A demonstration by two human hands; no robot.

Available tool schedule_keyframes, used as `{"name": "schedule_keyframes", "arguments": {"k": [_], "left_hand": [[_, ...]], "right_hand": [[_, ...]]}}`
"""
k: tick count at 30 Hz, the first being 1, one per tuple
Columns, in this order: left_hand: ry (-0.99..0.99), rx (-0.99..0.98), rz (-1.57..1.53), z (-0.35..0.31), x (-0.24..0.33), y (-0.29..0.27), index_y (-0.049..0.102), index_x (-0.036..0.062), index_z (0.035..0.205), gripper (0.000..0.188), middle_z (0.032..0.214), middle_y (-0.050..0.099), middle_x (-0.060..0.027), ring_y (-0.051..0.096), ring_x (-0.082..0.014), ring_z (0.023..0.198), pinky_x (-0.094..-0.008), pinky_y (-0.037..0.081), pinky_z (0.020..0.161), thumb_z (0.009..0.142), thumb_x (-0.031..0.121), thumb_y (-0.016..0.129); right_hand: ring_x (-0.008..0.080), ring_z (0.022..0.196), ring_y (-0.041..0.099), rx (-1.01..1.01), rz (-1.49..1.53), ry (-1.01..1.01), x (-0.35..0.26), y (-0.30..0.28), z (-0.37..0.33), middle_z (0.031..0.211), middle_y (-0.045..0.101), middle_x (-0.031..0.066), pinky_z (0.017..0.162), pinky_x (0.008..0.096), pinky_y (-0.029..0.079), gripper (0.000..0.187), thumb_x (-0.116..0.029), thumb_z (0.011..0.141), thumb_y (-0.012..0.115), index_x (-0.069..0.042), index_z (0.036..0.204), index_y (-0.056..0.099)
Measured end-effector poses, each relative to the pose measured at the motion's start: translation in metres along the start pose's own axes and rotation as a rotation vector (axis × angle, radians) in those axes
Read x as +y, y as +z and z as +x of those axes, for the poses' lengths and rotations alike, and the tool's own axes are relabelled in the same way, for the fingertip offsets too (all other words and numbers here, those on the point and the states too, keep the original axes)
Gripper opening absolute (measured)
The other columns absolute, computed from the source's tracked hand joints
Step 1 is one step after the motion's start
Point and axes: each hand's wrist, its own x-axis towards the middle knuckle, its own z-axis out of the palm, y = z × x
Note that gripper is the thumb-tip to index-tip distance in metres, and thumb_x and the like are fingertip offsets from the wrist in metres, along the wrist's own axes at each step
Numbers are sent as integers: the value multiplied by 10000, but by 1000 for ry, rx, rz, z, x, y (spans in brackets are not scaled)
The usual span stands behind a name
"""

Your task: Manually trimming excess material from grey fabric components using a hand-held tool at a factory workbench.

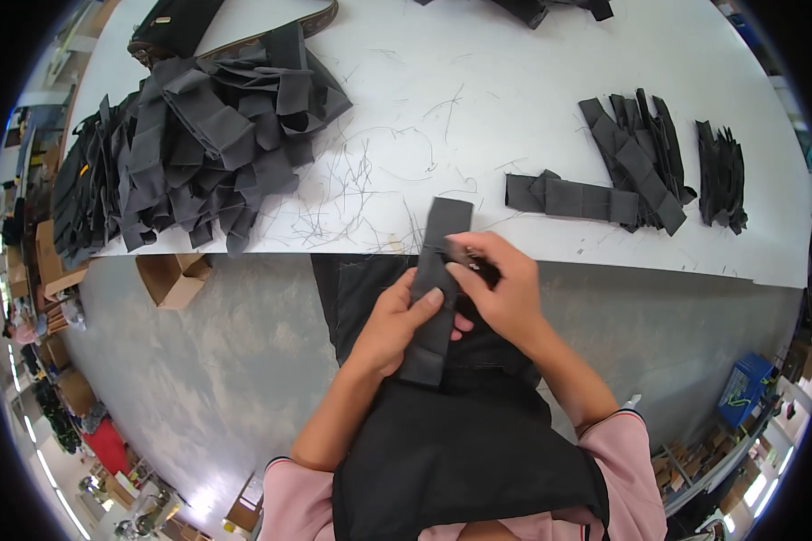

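Just off the table's front edge, my left hand (404, 322) grips a flat black fabric strip (452, 215), thumb on top and fingers beneath. The strip slants upright, its far end over the table edge and its near end over my black apron (460, 442). My right hand (505, 281) is closed at the strip's right side, fingertips against its upper half. Tucked in that hand is a small dark tool (484, 269) with a shiny spot; the fingers cover most of it, so its kind is unclear.
A big heap of black fabric strips (216, 135) lies on the white table (514, 81) at left, loose threads (343, 171) beside it. To the right are a smaller strip pile (636, 162) and a narrow bundle (722, 176). A cardboard box (173, 279) stands below the table edge.
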Motion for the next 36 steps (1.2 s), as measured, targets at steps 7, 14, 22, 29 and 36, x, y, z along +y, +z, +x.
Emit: {"name": "schedule_keyframes", "arguments": {"k": [7,14,22,29,36], "left_hand": [[190,-45,-48,3,4,-1,375,-3,1266,420,1227,539,-214,640,-281,905,-357,538,751,928,187,536],[231,-74,-51,-5,8,6,357,22,1248,360,1247,518,-231,637,-264,894,-340,535,741,939,128,506],[194,-93,-91,-11,13,11,360,21,1237,368,1271,505,-215,642,-237,816,-319,543,679,934,149,525],[196,-65,-53,-11,14,11,363,22,1235,371,1245,519,-181,640,-223,800,-312,542,666,924,128,536],[153,-119,-88,-12,14,14,374,29,1223,352,1258,513,-182,637,-213,785,-301,543,650,922,119,533]], "right_hand": [[110,655,544,164,81,23,2,-25,-24,877,553,64,602,240,471,290,6,762,677,-35,1035,587],[194,595,536,206,-427,-278,-7,-25,-16,770,540,51,518,294,432,319,-32,668,742,-65,969,642],[192,587,510,231,-521,-424,-12,-29,-13,722,544,58,491,286,395,349,5,627,753,-43,963,668],[195,590,514,198,-546,-436,-13,-33,-14,723,548,52,496,291,401,340,4,627,752,-42,953,671],[190,589,530,199,-548,-441,-11,-31,-14,717,540,40,510,292,404,353,-21,605,754,-47,946,667]]}}
